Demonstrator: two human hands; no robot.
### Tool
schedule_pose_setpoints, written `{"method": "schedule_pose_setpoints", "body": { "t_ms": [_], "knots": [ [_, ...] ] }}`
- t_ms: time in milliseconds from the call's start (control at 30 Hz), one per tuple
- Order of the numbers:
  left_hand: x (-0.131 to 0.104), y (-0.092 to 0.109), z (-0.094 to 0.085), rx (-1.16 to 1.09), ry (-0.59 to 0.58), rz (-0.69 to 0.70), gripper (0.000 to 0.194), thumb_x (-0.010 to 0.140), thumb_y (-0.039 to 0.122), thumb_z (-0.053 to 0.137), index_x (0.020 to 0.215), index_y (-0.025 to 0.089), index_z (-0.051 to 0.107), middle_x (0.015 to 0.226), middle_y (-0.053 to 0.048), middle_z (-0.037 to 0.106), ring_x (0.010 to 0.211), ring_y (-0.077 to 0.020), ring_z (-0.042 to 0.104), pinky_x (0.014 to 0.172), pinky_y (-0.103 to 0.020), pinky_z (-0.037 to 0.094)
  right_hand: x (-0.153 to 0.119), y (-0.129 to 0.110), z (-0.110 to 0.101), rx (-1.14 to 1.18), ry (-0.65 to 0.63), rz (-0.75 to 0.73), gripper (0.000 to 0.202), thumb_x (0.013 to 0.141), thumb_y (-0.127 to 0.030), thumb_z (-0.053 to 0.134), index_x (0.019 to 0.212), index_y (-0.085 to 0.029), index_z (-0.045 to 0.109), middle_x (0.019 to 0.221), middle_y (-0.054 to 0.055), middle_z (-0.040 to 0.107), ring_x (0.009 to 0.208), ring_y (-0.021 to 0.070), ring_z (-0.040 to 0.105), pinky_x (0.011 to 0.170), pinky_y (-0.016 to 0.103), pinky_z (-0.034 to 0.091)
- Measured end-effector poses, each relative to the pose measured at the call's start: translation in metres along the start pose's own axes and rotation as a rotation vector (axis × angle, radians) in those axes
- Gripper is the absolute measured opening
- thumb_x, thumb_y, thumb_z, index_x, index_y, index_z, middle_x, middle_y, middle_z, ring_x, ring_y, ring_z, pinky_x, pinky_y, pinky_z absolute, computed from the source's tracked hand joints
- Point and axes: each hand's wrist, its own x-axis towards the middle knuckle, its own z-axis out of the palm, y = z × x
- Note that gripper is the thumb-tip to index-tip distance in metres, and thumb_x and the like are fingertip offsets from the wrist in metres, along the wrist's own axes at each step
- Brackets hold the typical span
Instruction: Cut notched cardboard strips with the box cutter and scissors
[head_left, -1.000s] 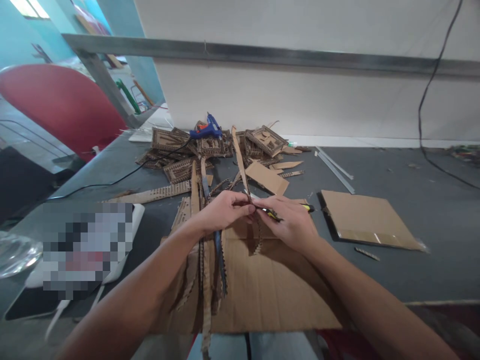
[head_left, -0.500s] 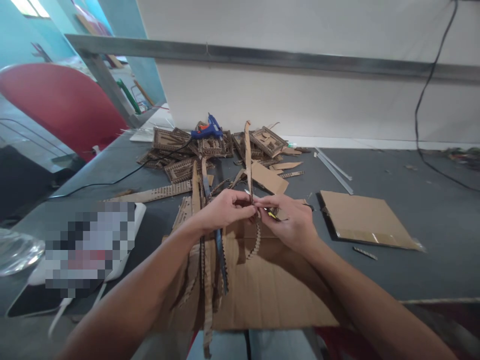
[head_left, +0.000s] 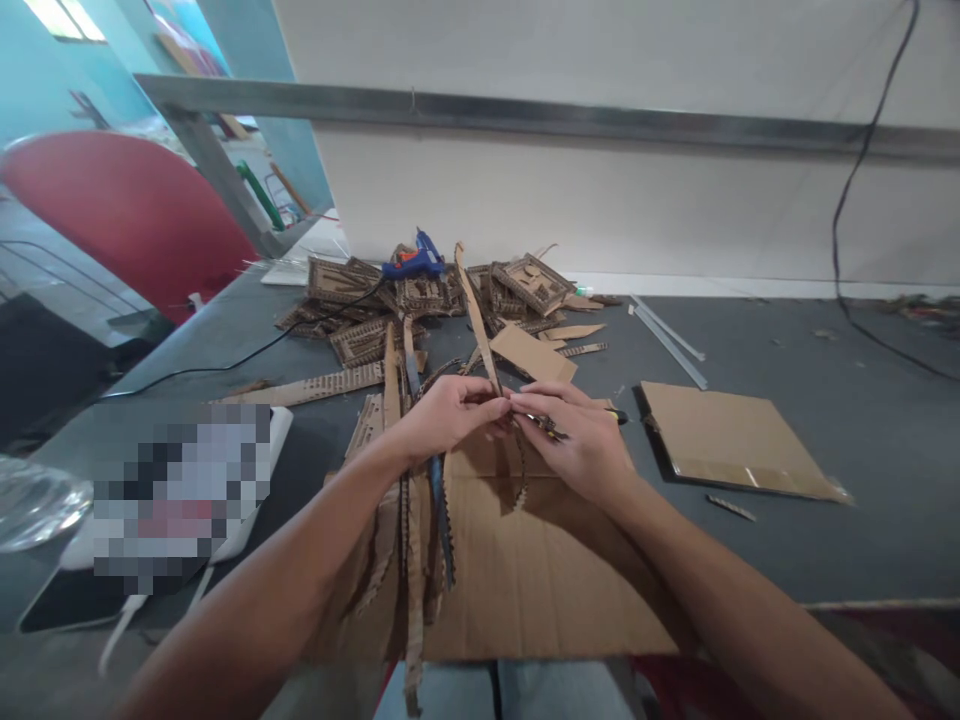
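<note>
My left hand [head_left: 454,415] pinches a narrow cardboard strip [head_left: 477,318] whose long end rises away from me, leaning left. The strip's other end curls down below my fingers, its corrugated edge showing. My right hand [head_left: 577,435] meets the strip from the right with closed fingers. It holds a cutter with a black and yellow handle [head_left: 618,416], mostly hidden in the palm. Beneath both hands lies a large cardboard sheet [head_left: 555,580]. Several loose strips [head_left: 415,600] hang over its left part, beside my left forearm.
A blue glue gun [head_left: 415,258] rests on piled cardboard pieces [head_left: 360,340] at the back. On the right are a flat cardboard piece [head_left: 742,440] and clear sticks [head_left: 669,345]. A white device [head_left: 276,440] with a cable and a clear plastic object [head_left: 41,505] lie left.
The strip's upper end has tilted to the left, and its lower curl has shifted slightly and turned. My right fingers have moved a little over the cutter. Both hands stay together.
</note>
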Motion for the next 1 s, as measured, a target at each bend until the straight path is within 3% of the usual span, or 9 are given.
{"method": "schedule_pose_setpoints", "body": {
  "t_ms": [200, 367, 633, 767, 1000],
  "knots": [
    [-0.002, 0.004, 0.001, 0.011, -0.019, 0.022, 0.033, 0.084, 0.038, 0.070, 0.102, 0.010, 0.073, 0.091, -0.007, 0.077, 0.079, -0.0172, 0.070, 0.079, -0.028, 0.055, 0.000, -0.007, -0.001, 0.039, -0.016, 0.039, 0.018, 0.091, -0.012, 0.061, 0.103, -0.023, 0.068, 0.093, 0.004, 0.078, 0.083, 0.0159, 0.074, 0.076, 0.026, 0.060],
    [-0.004, 0.006, 0.000, 0.065, -0.036, -0.020, 0.029, 0.088, 0.032, 0.065, 0.107, 0.011, 0.073, 0.080, -0.004, 0.076, 0.076, -0.0153, 0.070, 0.077, -0.025, 0.053, 0.002, -0.011, -0.003, 0.024, -0.033, 0.038, 0.014, 0.089, -0.012, 0.062, 0.095, -0.023, 0.068, 0.085, 0.002, 0.077, 0.079, 0.0151, 0.073, 0.071, 0.024, 0.059],
    [-0.003, 0.006, -0.004, 0.062, -0.147, -0.016, 0.027, 0.088, 0.037, 0.067, 0.092, 0.011, 0.073, 0.073, -0.004, 0.073, 0.069, -0.0147, 0.069, 0.071, -0.025, 0.054, 0.000, -0.010, -0.001, 0.021, -0.038, 0.056, 0.017, 0.084, -0.010, 0.062, 0.093, -0.023, 0.067, 0.086, 0.001, 0.077, 0.079, 0.0155, 0.073, 0.072, 0.025, 0.059],
    [-0.002, 0.007, -0.001, -0.028, -0.105, -0.035, 0.034, 0.083, 0.045, 0.072, 0.084, 0.011, 0.072, 0.073, -0.005, 0.074, 0.068, -0.0158, 0.069, 0.071, -0.028, 0.056, 0.000, -0.006, 0.001, 0.004, 0.003, 0.048, 0.015, 0.086, -0.012, 0.062, 0.095, -0.023, 0.066, 0.087, 0.003, 0.077, 0.079, 0.0166, 0.073, 0.073, 0.027, 0.059],
    [0.000, -0.002, 0.002, -0.105, -0.042, -0.020, 0.038, 0.080, 0.045, 0.076, 0.095, 0.010, 0.072, 0.078, -0.005, 0.073, 0.072, -0.0154, 0.068, 0.075, -0.029, 0.055, 0.002, -0.003, -0.002, 0.017, -0.037, 0.058, 0.014, 0.087, -0.014, 0.062, 0.096, -0.024, 0.067, 0.088, 0.003, 0.076, 0.082, 0.0178, 0.073, 0.075, 0.029, 0.060]
  ]
}}
